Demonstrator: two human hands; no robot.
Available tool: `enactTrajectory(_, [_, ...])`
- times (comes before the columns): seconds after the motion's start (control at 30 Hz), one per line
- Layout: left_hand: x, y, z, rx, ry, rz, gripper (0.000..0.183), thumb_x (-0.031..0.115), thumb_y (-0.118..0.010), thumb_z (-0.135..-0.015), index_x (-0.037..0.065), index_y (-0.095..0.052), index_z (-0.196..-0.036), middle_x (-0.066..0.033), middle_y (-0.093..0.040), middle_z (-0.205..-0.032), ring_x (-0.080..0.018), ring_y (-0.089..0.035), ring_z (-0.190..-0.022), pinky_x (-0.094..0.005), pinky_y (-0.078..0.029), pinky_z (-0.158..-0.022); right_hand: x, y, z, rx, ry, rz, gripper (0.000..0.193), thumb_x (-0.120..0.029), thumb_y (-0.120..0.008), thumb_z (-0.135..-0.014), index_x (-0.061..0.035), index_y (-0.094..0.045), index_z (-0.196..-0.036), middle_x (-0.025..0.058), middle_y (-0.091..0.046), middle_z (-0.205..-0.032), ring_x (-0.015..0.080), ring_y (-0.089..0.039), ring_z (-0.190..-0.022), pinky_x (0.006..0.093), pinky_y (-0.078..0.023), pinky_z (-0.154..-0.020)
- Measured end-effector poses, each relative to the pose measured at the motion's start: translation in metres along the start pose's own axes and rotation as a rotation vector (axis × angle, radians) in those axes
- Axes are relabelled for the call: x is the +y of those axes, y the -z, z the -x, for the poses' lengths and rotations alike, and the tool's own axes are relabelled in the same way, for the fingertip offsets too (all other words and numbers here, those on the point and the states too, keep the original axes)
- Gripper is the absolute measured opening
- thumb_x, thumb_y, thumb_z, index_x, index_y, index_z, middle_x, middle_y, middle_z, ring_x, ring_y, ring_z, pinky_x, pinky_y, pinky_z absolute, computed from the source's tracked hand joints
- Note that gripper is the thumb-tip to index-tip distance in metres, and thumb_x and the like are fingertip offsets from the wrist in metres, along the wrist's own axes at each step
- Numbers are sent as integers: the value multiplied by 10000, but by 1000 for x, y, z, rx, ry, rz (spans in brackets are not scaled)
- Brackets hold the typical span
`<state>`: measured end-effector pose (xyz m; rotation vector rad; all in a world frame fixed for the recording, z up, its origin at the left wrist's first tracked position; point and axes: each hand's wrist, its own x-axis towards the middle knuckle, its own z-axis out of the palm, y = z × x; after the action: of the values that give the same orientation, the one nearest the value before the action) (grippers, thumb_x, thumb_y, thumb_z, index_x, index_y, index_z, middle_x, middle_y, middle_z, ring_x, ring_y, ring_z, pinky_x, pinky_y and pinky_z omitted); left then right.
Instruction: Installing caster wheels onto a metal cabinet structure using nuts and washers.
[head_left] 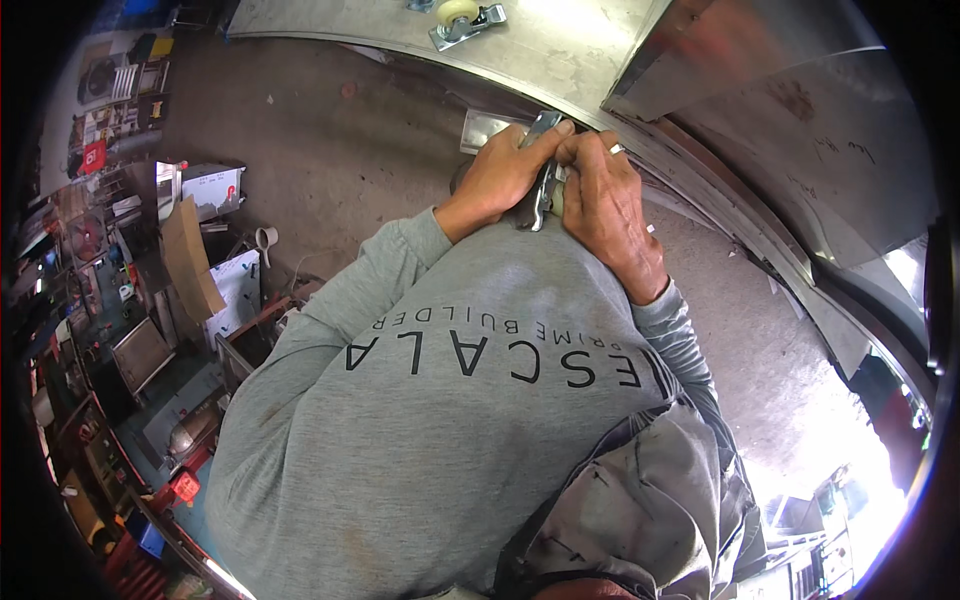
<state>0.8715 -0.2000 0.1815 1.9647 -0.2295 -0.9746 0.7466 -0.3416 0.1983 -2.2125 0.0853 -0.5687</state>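
Note:
Close in front of my body, at the table's near edge, I hold a caster wheel (541,196) with a shiny metal plate and bracket. Its pale wheel shows only in part between my hands. My left hand (500,172) is wrapped round the metal from the left, thumb along the plate's top. On the other side my right hand (607,190), with a ring on one finger, has its fingers bent in against the bracket and wheel. What those fingertips pinch is hidden. A second caster (462,22) with a cream wheel lies on the table's metal top.
A pale metal tabletop (560,50) spans the far side. Large metal sheets (780,130) stand at the right. Below my left wrist side, a clear-looking panel (487,130) juts out. Cluttered shelves, a cardboard piece (190,258) and a white cup-shaped thing (266,238) are at left.

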Motion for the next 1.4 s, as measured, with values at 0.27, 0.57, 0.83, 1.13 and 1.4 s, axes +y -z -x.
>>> enactTrajectory(0.27, [-5,0,-5,8,-27,-11,842,751,-714,-956,-91,-693,-960,-168,-723,-852,-205,-689,-783,-385,-541,-691,6,9,4,-60,-16,-41,364,132,-601,-811,-7,-573,-1146,157,-661,-954,340,-668,-852,434,-547,-780])
enactTrajectory(0.57, [-7,-1,-3,34,-89,66,816,725,-740,-960,-88,-677,-956,-172,-714,-882,-207,-677,-847,-378,-548,-759,32,14,20,15,-368,-348,191,6,-802,-878,-33,-704,-1037,86,-700,-961,168,-660,-860,344,-546,-756])
enactTrajectory(0.83, [-1,13,-6,-59,-109,-19,828,719,-736,-965,-106,-669,-956,-195,-713,-870,-224,-680,-827,-395,-546,-747,5,5,-4,34,-85,-106,138,7,-812,-881,1,-738,-997,144,-698,-948,314,-669,-844,421,-535,-773])
enactTrajectory(1.13, [-11,84,-31,-211,-107,-40,810,719,-744,-966,-86,-659,-935,-159,-699,-876,-189,-662,-820,-369,-531,-720,-8,-62,-35,30,-117,216,145,-55,-721,-963,5,-628,-1057,179,-662,-913,342,-667,-800,455,-521,-713])
enactTrajectory(1.4, [-34,164,-72,-488,-28,364,558,592,-748,-1042,75,-564,-944,0,-569,-854,-64,-544,-768,-251,-478,-675,-1,-108,-15,425,-920,-87,281,-244,-628,-1139,-1,-611,-999,27,-565,-754,114,-563,-626,322,-610,-577])
